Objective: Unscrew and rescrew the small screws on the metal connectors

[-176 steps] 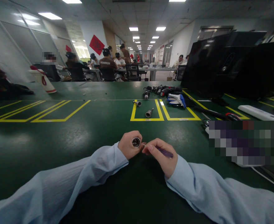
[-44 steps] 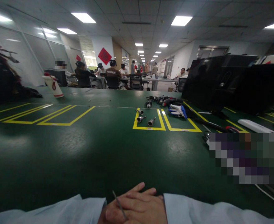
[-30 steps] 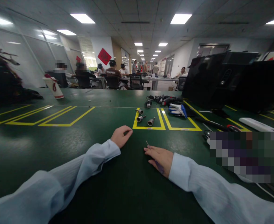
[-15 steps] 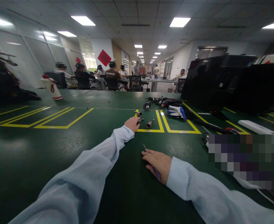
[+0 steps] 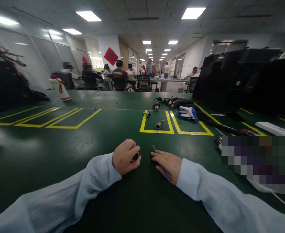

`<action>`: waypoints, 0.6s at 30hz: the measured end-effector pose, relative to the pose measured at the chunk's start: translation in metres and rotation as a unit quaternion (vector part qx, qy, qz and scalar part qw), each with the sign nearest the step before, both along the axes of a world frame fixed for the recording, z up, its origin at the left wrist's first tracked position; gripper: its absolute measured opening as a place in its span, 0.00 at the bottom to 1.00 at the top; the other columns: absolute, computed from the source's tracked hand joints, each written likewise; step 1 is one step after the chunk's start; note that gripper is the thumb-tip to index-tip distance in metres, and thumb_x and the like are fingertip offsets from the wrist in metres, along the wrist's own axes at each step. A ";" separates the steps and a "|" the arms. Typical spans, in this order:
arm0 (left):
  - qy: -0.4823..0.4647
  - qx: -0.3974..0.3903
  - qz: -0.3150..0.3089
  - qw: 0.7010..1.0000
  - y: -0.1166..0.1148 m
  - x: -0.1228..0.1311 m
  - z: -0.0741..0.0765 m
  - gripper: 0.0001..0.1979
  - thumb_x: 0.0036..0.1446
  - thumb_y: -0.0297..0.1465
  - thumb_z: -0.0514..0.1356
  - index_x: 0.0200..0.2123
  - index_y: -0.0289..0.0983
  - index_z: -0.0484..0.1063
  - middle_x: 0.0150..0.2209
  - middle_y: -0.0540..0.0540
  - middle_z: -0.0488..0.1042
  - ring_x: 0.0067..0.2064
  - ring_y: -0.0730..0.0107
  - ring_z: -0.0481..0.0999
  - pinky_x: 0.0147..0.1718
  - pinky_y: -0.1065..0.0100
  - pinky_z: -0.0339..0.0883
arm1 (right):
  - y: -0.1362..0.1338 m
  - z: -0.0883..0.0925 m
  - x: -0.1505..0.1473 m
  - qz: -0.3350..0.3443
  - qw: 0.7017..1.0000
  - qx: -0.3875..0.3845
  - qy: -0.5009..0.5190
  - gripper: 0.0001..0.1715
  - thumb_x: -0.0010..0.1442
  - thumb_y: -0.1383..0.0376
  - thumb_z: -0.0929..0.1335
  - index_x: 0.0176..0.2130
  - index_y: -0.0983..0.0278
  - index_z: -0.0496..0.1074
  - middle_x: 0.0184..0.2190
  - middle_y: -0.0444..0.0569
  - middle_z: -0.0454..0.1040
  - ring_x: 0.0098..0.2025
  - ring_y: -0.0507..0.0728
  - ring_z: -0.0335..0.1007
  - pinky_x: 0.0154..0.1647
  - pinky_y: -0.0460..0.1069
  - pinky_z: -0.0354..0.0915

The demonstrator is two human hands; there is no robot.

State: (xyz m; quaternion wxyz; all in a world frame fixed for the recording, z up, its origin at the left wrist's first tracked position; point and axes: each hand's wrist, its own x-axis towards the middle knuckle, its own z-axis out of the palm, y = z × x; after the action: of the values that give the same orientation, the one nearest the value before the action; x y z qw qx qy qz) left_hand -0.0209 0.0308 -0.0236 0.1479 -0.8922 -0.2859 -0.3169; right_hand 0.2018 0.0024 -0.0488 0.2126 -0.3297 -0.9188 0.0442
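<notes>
My left hand [image 5: 125, 157] is closed around a metal socket bit [image 5: 135, 157]; its round dark open end shows between thumb and forefinger. To the right, my right hand [image 5: 168, 165] rests over the table with a small screwdriver [image 5: 167, 174] under its fingers. Its purple handle lies beneath the palm and the thin shaft sticks out past the fingertips. Beyond both hands, a larger socket bit [image 5: 159, 125] lies inside a yellow-taped box, and a smaller socket bit [image 5: 147, 114] lies at that box's left tape line.
The green table [image 5: 89, 194] carries yellow tape boxes. A blue-white glove [image 5: 188, 113] lies at the right, with a corded power tool [image 5: 181, 103] behind it. Black cases [image 5: 220, 77] stand far right, near a white power strip [image 5: 275, 128]. A white cup [image 5: 60, 89] stands far left.
My left hand has drawn back from the taped box toward me, bringing a socket bit with it. My right hand keeps the screwdriver in about the same place. The view has shifted slightly.
</notes>
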 end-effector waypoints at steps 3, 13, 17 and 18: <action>-0.006 -0.023 -0.019 1.000 -0.017 -0.007 0.002 0.04 0.51 0.23 0.50 0.27 0.34 0.62 0.30 0.45 0.64 0.30 0.72 0.64 0.27 0.72 0.62 | 0.001 -0.001 0.000 -0.001 1.000 -0.007 -0.008 0.17 0.54 0.69 0.61 0.45 0.70 0.65 0.49 0.57 0.67 0.53 0.59 0.60 0.54 0.54 0.59; 0.168 -0.030 -0.068 0.983 -0.010 0.017 0.003 0.07 0.56 0.26 0.46 0.31 0.35 0.63 0.27 0.48 0.67 0.25 0.72 0.65 0.22 0.70 0.60 | 0.001 -0.002 -0.004 0.003 1.000 0.004 0.004 0.17 0.54 0.70 0.60 0.44 0.71 0.65 0.47 0.58 0.69 0.52 0.58 0.61 0.54 0.53 0.59; 0.163 -0.145 -0.061 0.974 -0.012 0.027 0.008 0.13 0.53 0.38 0.53 0.36 0.35 0.62 0.33 0.45 0.67 0.30 0.68 0.68 0.26 0.68 0.63 | 0.004 -0.002 -0.006 0.021 1.000 -0.001 0.010 0.19 0.53 0.71 0.59 0.45 0.71 0.64 0.46 0.59 0.68 0.53 0.57 0.60 0.55 0.54 0.56; 0.148 -0.176 -0.068 0.971 -0.012 0.027 0.008 0.17 0.50 0.42 0.54 0.37 0.35 0.61 0.35 0.44 0.67 0.33 0.67 0.69 0.29 0.67 0.64 | 0.004 -0.002 -0.007 0.028 1.000 -0.001 0.015 0.19 0.53 0.71 0.59 0.46 0.71 0.63 0.46 0.60 0.68 0.53 0.57 0.60 0.55 0.54 0.56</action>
State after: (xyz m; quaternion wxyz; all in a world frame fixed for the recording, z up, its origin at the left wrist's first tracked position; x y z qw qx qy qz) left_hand 0.0060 0.0183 -0.0154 0.0079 -0.9585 -0.2508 -0.1350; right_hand 0.1953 0.0063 -0.0506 0.2251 -0.3037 -0.9241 0.0556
